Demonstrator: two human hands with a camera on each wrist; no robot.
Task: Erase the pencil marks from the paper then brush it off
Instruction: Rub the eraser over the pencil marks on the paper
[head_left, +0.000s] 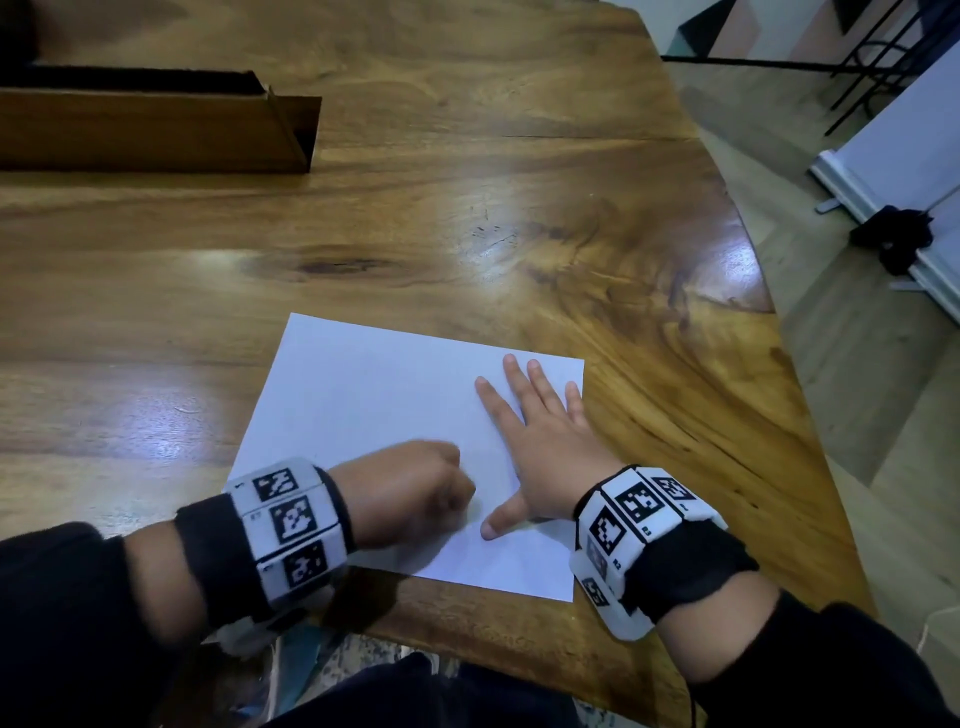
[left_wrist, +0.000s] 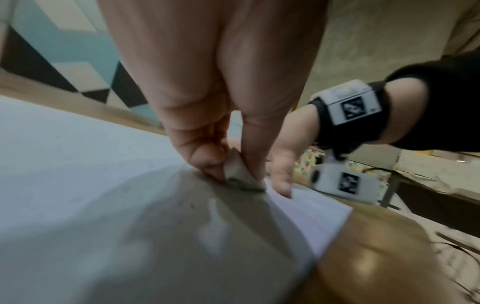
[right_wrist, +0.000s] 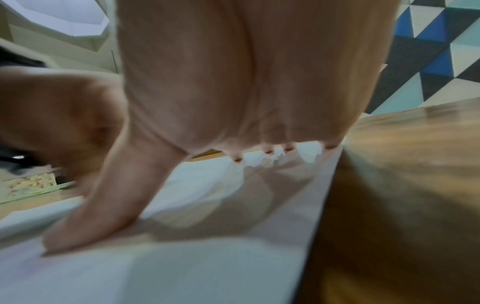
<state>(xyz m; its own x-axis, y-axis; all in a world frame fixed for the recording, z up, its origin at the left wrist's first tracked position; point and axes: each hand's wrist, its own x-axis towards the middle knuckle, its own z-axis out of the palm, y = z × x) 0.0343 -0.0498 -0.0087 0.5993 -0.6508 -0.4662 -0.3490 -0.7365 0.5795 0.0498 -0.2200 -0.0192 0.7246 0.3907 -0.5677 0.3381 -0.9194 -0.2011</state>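
A white sheet of paper (head_left: 374, 410) lies on the wooden table near its front edge. My right hand (head_left: 535, 441) rests flat on the sheet's right part, fingers spread, thumb out to the left. My left hand (head_left: 415, 493) is curled on the sheet's near left part, blurred in the head view. In the left wrist view my left hand (left_wrist: 228, 170) pinches a small greyish eraser (left_wrist: 239, 174) whose tip presses on the paper (left_wrist: 78, 164). The right wrist view shows my right hand (right_wrist: 233, 102) pressed down on the paper (right_wrist: 207, 267). Pencil marks are too faint to tell.
A long wooden box (head_left: 156, 130) with a dark inside stands at the back left of the table (head_left: 467, 208). The table's curved right edge (head_left: 769, 312) drops to the floor, where a white board base (head_left: 893, 208) stands.
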